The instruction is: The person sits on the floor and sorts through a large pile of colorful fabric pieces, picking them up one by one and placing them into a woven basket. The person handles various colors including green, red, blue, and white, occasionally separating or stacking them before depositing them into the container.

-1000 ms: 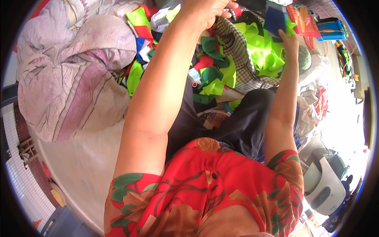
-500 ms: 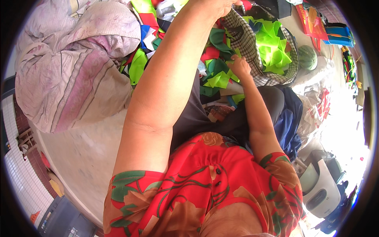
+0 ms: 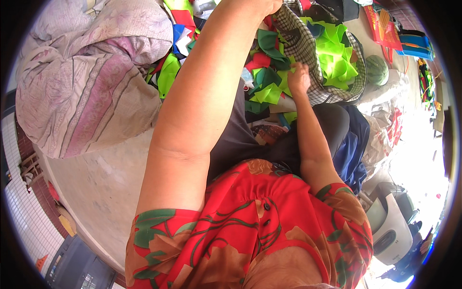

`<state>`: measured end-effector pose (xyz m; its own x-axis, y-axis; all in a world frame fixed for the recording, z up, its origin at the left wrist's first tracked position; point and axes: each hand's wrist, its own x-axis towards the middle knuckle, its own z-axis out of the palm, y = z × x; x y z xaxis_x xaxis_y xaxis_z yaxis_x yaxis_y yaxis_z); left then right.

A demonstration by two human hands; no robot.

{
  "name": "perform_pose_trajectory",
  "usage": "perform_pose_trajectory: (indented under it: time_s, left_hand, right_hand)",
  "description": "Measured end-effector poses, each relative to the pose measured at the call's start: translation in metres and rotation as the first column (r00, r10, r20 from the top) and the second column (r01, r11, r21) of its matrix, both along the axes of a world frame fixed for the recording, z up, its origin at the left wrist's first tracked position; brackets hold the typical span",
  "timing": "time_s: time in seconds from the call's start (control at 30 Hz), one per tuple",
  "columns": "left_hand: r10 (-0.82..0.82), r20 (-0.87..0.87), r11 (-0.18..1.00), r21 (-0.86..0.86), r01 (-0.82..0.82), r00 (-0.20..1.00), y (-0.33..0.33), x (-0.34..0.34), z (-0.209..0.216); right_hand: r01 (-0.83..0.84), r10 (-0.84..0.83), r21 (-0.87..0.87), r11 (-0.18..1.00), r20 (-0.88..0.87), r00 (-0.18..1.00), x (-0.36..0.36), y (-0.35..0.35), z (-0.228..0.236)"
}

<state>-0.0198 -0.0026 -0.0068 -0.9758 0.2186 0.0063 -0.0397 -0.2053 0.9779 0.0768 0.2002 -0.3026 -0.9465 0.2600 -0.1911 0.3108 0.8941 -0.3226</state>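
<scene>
My left hand [image 3: 273,6] is at the top edge beside the rim of a checked cloth bag [image 3: 315,72]; most of its fingers are cut off or hidden. Lower and to the right, my right hand [image 3: 299,79] is closed at the bag's near-left rim. A lime-green cloth piece [image 3: 289,81] shows along its thumb side, apparently pinched in the fingers. Folded lime-green cloth pieces [image 3: 334,55] fill the bag. To its left lies a loose pile with dark green cloth pieces [image 3: 269,45], a red piece [image 3: 259,60] and a lime-green piece [image 3: 268,94].
A large pale pink-striped cloth bundle [image 3: 96,86] lies at the left. Right of the bag are a striped green melon [image 3: 377,70], a red packet [image 3: 381,29] and a blue case [image 3: 415,45]. A white-grey appliance [image 3: 392,236] stands at lower right.
My right hand has risen slightly and its fingers have drawn in, with lime-green cloth now upright beside them. My left hand has shifted a little left, its fingertips no longer clearly showing.
</scene>
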Motion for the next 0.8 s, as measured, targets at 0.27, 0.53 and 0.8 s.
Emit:
perform_pose_trajectory:
  time_s: [0.27,0.53,0.8]
  left_hand:
    - [0.005,-0.002,1.0,-0.014,-0.005,1.0,0.0,0.006,0.008]
    - [0.012,-0.006,1.0,-0.018,-0.013,1.0,-0.001,0.005,0.004]
    - [0.018,-0.023,1.0,0.023,-0.018,1.0,-0.007,0.008,0.008]
  right_hand:
    - [0.094,-0.131,0.176,0.98,0.212,0.969,0.008,0.005,0.022]
    - [-0.069,0.024,0.141,0.988,0.294,0.956,0.002,0.006,0.022]
    - [-0.491,0.547,-0.261,0.831,0.217,0.809,0.005,-0.031,0.047]
